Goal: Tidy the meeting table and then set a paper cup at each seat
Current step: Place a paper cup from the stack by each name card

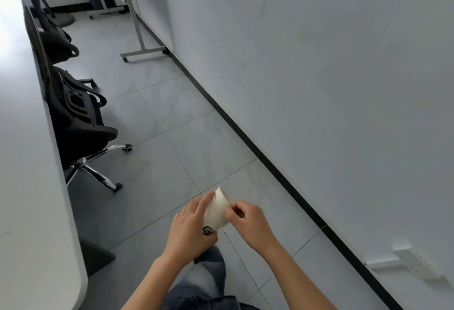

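1. While the stack of paper cups [217,211] hangs in the air to the right of the meeting table [24,162], over the floor and well apart from the tabletop, I judge the cup-setting part begun but not finished.
2. I see the left hand [189,228] wrapped round the lower part of the stack, its forefinger lying along the side. The right hand [248,223] pinches the rims at the upper end between thumb and curled fingers. To me that reads as working one cup loose.
3. On the strip of tabletop in view I can make out nothing lying about, and the chairs [81,122] are pushed in against the table's right edge. From that I take the tidying as likely done along this side. Most of the table lies outside my view, so I cannot vouch for the rest.
4. I see no cup on the table in front of these chairs. What remains, as I judge it, is to free single cups and set one before each seat along this edge. I cannot tell whether the seats beyond my view have been served.
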Available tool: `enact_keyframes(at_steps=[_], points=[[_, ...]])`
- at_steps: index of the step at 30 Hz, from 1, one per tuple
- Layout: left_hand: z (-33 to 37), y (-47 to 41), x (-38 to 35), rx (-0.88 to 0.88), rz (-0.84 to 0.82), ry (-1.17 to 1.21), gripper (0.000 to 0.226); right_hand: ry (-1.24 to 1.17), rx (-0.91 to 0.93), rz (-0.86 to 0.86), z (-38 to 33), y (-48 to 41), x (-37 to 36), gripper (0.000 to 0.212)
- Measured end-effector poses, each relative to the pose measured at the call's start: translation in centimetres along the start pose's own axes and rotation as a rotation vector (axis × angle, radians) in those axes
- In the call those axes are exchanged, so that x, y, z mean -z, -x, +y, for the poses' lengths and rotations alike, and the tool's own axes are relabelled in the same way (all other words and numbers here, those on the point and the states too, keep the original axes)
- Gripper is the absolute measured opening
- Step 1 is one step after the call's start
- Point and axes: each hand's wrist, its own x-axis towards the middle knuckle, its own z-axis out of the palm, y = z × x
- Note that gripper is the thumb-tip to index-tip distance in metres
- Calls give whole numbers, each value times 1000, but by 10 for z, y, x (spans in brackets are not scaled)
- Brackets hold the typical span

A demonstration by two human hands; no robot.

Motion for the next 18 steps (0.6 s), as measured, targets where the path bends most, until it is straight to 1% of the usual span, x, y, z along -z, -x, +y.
enact_keyframes(at_steps=[1, 4, 6, 8, 11, 14, 15, 18], points=[[-3, -19, 6, -2, 8, 4, 83, -1, 5, 6, -7, -16, 4, 28], [-11, -75, 28, -29, 40, -2, 81, 7, 29, 11, -31, -67, 15, 22], [-18, -108, 43, -35, 66, 19, 81, 21, 68, 81, -43, -102, 18, 21], [-26, -136, 54, -39, 100, 66, 80, -1, 101, 189, -50, -134, 16, 14], [-34, -165, 65, -55, 141, 104, 76, -90, 108, 224, -55, -165, 13, 16], [-46, -184, 68, -33, 160, 136, 76, -195, 98, 183, -60, -193, 15, 23], [-48, -189, 71, -24, 174, 157, 76, -224, 79, 150, -62, -202, 15, 26], [-57, -210, 82, 4, 208, 181, 75, -361, 14, -5, -73, -235, 12, 45]])
